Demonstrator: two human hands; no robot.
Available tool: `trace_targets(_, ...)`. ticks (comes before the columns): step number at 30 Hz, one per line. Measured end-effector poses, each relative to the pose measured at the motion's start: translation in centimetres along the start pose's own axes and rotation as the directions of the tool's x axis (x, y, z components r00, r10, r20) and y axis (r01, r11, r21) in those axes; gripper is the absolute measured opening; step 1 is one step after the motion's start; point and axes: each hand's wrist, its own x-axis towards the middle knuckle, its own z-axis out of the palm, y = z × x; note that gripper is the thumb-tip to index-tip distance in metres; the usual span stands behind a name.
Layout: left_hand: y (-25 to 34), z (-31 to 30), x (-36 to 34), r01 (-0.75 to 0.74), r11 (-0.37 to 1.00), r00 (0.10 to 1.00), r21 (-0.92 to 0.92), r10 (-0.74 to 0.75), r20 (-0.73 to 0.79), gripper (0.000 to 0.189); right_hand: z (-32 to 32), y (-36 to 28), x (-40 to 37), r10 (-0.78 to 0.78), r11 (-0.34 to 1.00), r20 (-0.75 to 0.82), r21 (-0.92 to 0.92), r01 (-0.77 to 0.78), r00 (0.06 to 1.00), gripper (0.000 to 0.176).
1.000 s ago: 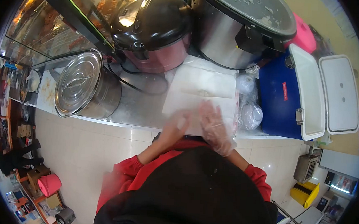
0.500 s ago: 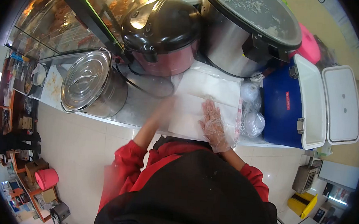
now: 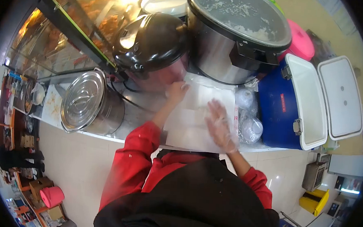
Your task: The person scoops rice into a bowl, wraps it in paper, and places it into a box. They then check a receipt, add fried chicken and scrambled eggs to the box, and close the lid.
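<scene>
A stack of white paper sheets [image 3: 191,128] lies on the metal counter in front of me. At its upper left corner, beside the maroon-and-black rice cooker [image 3: 152,41], is my bare left hand [image 3: 177,92]. Its fingers are bent together; whether they pinch a paper edge cannot be made out. My right hand [image 3: 222,128] wears a clear plastic glove and rests over the right part of the paper, fingers stretched out and slightly blurred. Nothing shows in its grasp.
Behind the paper stands a large open rice pot [image 3: 212,53] with rice in it. A lidded steel pot [image 3: 84,101] is at left, near a glass food case [image 3: 69,44]. Wrapped plastic cups [image 3: 251,130] and an open blue cooler box [image 3: 280,103] stand at right. A person [image 3: 16,158] is far left.
My left hand has moved up and slightly right to the paper's upper left corner. The right hand stays over the paper, shifted a little. The camera view has shifted slightly.
</scene>
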Motion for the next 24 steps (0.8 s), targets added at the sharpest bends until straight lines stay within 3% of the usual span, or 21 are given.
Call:
trace_targets(2, -1.1, -0.2, -0.6, -0.047, 0.998, 0.998, -0.028, 0.046, -0.054, 0.019, -0.3, 2.2, 3.0, 0.105, 0.93, -0.184, 0.367, -0.031, 0.977, 0.053)
trace_targets(3, -1.3, -0.6, -1.1, -0.058, 0.987, 0.998, -0.149, 0.057, -0.013, 0.019, -1.1, 3.5, 4.5, 0.029, 0.99, -0.205, 0.14, 0.0, 0.978, 0.052)
trace_targets(5, -1.4, -1.5, -2.0, -0.058, 0.92, 0.995, -0.387, 0.082, 0.047, 0.018, -1.5, 6.4, 7.6, -0.111, 0.982, -0.114, 0.14, 0.127, 0.987, 0.057)
trace_targets(6, -1.7, -1.7, -2.4, 0.005, 0.897, 0.997, -0.442, 0.029, 0.07, 0.018, -2.1, 7.0, 9.2, -0.115, 0.989, 0.06, 0.099, 0.109, 0.992, 0.057)
trace_targets(8, -2.3, -2.3, -3.3, 0.128, 0.83, 0.99, -0.543, -0.078, 0.114, 0.019, -3.0, 7.5, 11.9, -0.102, 0.994, 0.398, 0.014, 0.106, 0.912, 0.059)
trace_targets(11, -2.2, -3.5, -5.1, 0.144, 0.907, 0.989, -0.396, -0.127, 0.07, 0.021, 0.4, 9.5, 13.5, -0.07, 0.994, 0.497, -0.042, 0.105, 0.865, 0.057)
trace_targets(12, -1.4, -3.7, -5.8, 0.012, 0.962, 0.992, -0.272, -0.047, -0.12, 0.021, 0.6, 10.0, 13.7, -0.112, 0.992, 0.497, 0.0, 0.129, 0.86, 0.056)
trace_targets(14, 2.5, -4.3, -7.5, -0.167, 0.984, 0.886, 0.053, 0.174, -0.431, 0.022, 0.9, 10.5, 13.7, -0.191, 0.982, 0.498, 0.088, 0.169, 0.846, 0.053)
trace_targets(15, 5.9, -5.3, -9.3, -0.094, 0.986, 0.933, 0.138, 0.135, -0.335, 0.029, 0.3, 9.5, 13.5, -0.174, 0.985, 0.481, 0.078, 0.156, 0.859, 0.049)
trace_targets(17, 7.6, -4.2, -12.6, -0.267, 0.939, 0.964, 0.218, 0.262, 0.052, 0.034, -2.0, 6.7, 12.2, -0.137, 0.991, 0.444, 0.055, 0.125, 0.886, 0.04)
trace_targets(18, 5.8, -1.7, -14.2, -0.499, 0.826, 0.864, 0.263, 0.451, 0.224, 0.043, -1.5, 6.4, 10.9, -0.189, 0.982, 0.317, 0.035, 0.188, 0.929, 0.036)
trace_targets(19, 7.9, -1.5, -15.8, -0.54, 0.799, 0.824, 0.264, 0.44, 0.356, 0.055, -0.9, 6.1, 9.2, -0.244, 0.969, 0.185, 0.007, 0.247, 0.952, 0.031)
trace_targets(20, 9.3, -1.6, -16.8, -0.479, 0.843, 0.832, 0.245, 0.347, 0.434, 0.065, -0.6, 5.7, 7.7, -0.299, 0.953, 0.046, -0.029, 0.3, 0.953, 0.027)
trace_targets(23, 8.3, -0.2, -17.2, -0.452, 0.847, 0.865, 0.281, 0.338, 0.371, 0.067, -1.6, 1.8, 4.4, -0.144, 0.968, 0.192, -0.174, 0.178, 0.971, 0.024)
trace_targets(24, 8.3, -0.1, -16.9, -0.448, 0.838, 0.869, 0.31, 0.326, 0.373, 0.067, -1.0, 1.3, 3.4, -0.16, 0.973, 0.154, -0.144, 0.182, 0.975, 0.027)
